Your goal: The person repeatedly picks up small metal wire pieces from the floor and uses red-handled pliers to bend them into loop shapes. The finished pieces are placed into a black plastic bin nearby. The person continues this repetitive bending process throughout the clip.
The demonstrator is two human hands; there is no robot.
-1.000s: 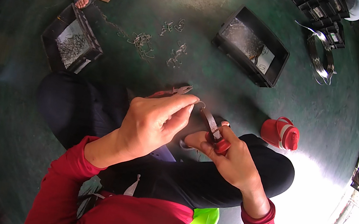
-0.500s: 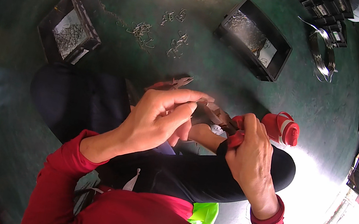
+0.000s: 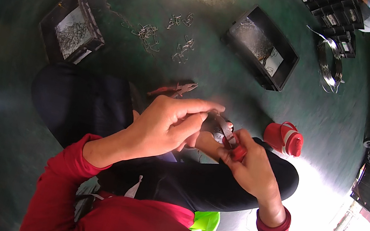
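Observation:
I sit on a green floor with my legs folded. My right hand grips red-handled pliers, whose metal jaws point up and left. My left hand is closed just left of the jaws, with its fingertips pinching something small at the plier tips; the piece itself is too small to make out. A second pair of pliers with reddish handles lies on the floor just beyond my hands.
Two black trays of small metal parts stand on the floor, one at the far left and one at the far right. Bent wire pieces lie scattered between them. A red lidded container stands beside my right knee. A wire coil lies at the back right.
My hands stay together at the pliers. The view has shifted slightly, and my left fingers have stretched further over the plier jaws.

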